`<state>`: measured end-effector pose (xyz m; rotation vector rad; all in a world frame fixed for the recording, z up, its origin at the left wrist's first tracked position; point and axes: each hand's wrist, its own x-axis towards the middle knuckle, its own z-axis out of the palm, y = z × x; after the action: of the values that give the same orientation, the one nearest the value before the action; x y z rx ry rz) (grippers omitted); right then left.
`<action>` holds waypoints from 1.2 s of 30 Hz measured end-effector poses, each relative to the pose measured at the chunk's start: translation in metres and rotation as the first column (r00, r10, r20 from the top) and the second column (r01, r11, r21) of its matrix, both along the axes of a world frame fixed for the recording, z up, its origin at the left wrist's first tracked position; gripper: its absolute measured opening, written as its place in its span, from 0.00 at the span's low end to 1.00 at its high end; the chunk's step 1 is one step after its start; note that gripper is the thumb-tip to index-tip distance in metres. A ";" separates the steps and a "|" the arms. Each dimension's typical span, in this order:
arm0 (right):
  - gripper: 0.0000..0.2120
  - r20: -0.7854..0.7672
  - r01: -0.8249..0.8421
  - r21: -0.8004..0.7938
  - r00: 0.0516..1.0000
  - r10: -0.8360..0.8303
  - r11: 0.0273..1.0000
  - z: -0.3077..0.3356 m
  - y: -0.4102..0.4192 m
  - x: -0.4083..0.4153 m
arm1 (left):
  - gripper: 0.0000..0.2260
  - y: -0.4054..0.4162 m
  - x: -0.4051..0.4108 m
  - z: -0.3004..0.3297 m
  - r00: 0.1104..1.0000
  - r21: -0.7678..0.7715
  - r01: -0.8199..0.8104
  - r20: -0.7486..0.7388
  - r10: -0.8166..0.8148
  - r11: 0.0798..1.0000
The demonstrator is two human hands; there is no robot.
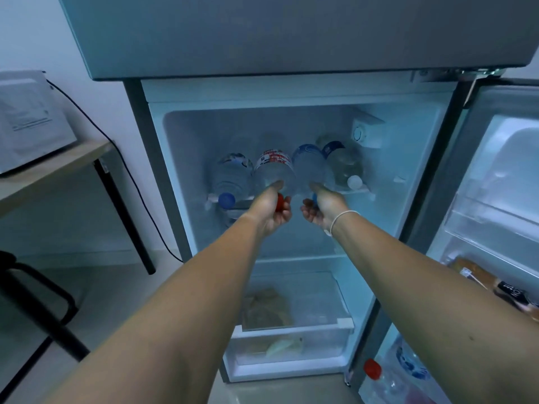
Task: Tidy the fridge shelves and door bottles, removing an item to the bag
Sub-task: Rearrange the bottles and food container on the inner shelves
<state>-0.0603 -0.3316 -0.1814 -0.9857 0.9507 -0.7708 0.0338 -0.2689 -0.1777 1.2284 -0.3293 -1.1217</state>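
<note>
Several clear water bottles lie side by side on the upper fridge shelf point(357, 191), caps toward me. My left hand point(272, 211) is shut around the neck of the red-capped bottle point(272, 167). My right hand point(323, 208) grips the neck of the neighbouring blue-capped bottle point(309, 164). A blue-capped bottle point(232, 176) lies at the far left, and a white-capped one point(347, 167) at the far right. The open door point(495, 176) on the right holds a red-capped bottle point(379, 374) and a blue-labelled bottle point(411, 363) in its bottom rack.
A clear crisper drawer point(291, 345) with pale bagged food sits at the fridge bottom. Packaged food point(481, 281) rests in a door rack. A wooden table point(49, 170) with a white microwave point(29, 118) stands left, a black chair point(35, 310) in front of it.
</note>
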 end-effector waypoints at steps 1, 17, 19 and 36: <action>0.11 -0.004 0.001 -0.004 1.000 -0.001 1.000 0.000 -0.003 0.002 | 0.11 -0.003 0.002 0.000 1.000 0.008 0.003 0.005 -0.003 1.000; 0.16 -0.092 -0.019 -0.068 0.996 0.013 0.997 -0.003 -0.015 0.001 | 0.13 -0.017 -0.002 0.005 0.996 0.091 -0.050 0.080 0.043 0.995; 0.17 -0.104 -0.020 -0.081 0.994 0.012 0.996 -0.003 -0.009 -0.004 | 0.13 -0.014 -0.006 0.005 0.994 0.096 -0.057 0.094 0.048 0.994; 0.22 -0.136 -0.014 -0.106 0.991 0.000 0.994 0.009 0.083 -0.094 | 0.16 0.070 -0.088 0.023 0.974 0.051 0.033 0.221 -0.044 0.998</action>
<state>-0.1545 -0.2482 -0.1726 -1.1454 1.0313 -0.7622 -0.0546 -0.1988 -0.1544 1.3980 -0.5007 -1.0309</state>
